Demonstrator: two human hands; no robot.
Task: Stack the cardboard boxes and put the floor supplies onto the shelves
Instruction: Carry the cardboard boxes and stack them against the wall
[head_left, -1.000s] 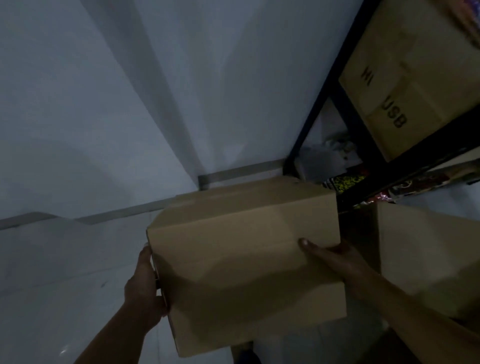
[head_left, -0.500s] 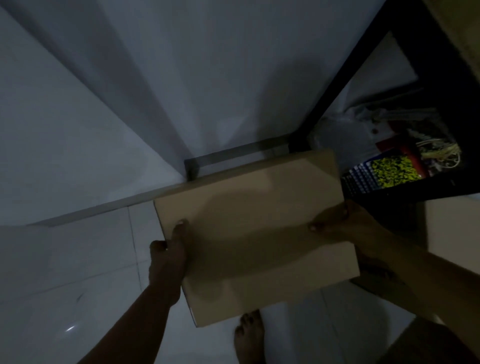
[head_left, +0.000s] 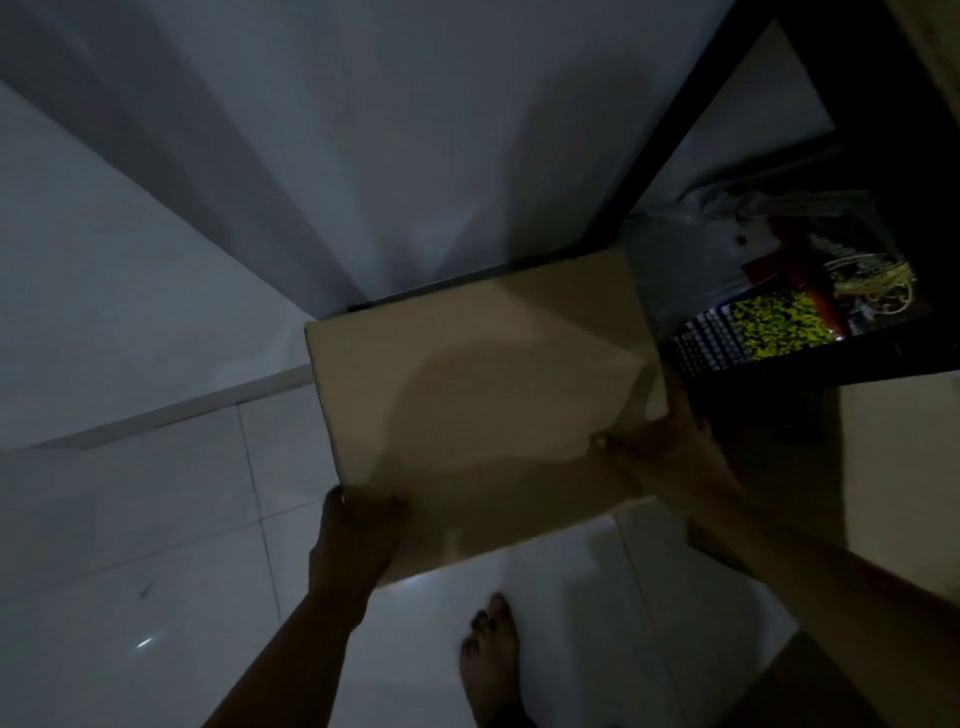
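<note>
A plain brown cardboard box (head_left: 478, 395) fills the middle of the dim head view, low over the white tiled floor in the corner of the room, its far edge close to the wall. My left hand (head_left: 356, 540) grips its near left corner. My right hand (head_left: 660, 441) holds its right edge, thumb on top. To the right stands a black metal shelf (head_left: 810, 364), with plastic bags and a yellow-and-black patterned packet (head_left: 774, 322) on its low level.
Another cardboard box (head_left: 904, 467) stands under the shelf at the right edge, and a piece of cardboard (head_left: 810, 680) lies at the bottom right. My bare foot (head_left: 491, 654) is on the tiles just in front of the held box. White walls meet behind it.
The box has gone down and away from me toward the wall corner, turning so its broad top faces up. My left hand has shifted to the near left corner. The view tilted downward.
</note>
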